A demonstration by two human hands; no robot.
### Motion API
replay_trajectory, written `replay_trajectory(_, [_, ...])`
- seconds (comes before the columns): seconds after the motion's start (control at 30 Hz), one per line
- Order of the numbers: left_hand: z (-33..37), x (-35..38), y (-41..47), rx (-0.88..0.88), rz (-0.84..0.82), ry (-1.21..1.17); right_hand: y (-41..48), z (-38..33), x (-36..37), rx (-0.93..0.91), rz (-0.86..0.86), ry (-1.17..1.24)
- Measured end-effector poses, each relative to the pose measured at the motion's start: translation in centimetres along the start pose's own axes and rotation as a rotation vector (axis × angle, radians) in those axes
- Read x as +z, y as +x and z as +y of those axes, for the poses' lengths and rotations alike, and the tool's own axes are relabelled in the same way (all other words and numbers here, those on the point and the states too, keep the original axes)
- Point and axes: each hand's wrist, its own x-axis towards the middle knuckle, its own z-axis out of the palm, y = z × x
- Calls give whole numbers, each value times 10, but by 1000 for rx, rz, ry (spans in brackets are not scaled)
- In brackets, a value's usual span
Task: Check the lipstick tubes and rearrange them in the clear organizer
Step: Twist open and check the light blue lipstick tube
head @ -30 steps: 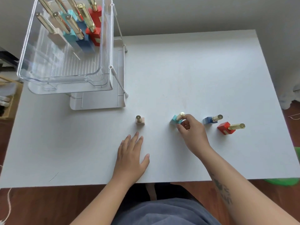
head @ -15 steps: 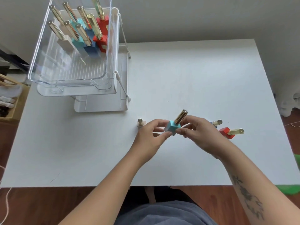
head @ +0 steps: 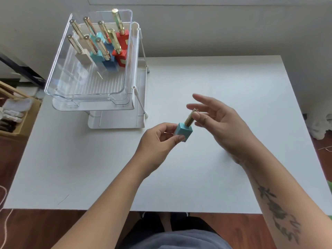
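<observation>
A teal lipstick tube [head: 184, 131] with a gold cap is held above the middle of the white table [head: 215, 78]. My left hand [head: 158, 141] grips its square teal base. My right hand [head: 219, 121] has its thumb and a fingertip on the gold cap, the other fingers spread. The clear organizer [head: 93, 69] stands at the back left, and several gold-capped tubes stand along its far side: beige [head: 83, 57], teal, blue [head: 109, 64] and red [head: 120, 59]. The other tubes that stood on the table are hidden behind my hands.
The organizer sits on a white stand [head: 116, 119] with thin angled legs. A wooden box [head: 16, 115] with small items is off the table's left edge. The wall runs behind the table. Wooden floor shows at the front.
My right hand picked the teal tube off the table and my left hand came up to take its base. The tube is now raised and the right fingers have shifted to the cap.
</observation>
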Motion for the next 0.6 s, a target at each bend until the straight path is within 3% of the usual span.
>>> replay_trajectory(0.37, [29,-21,2,109,51,-40,20,-36,26,-114,165,-81])
replay_trajectory(0.6, [32,-24,0,95,80,-14,17,-43,25,-118,49,-116])
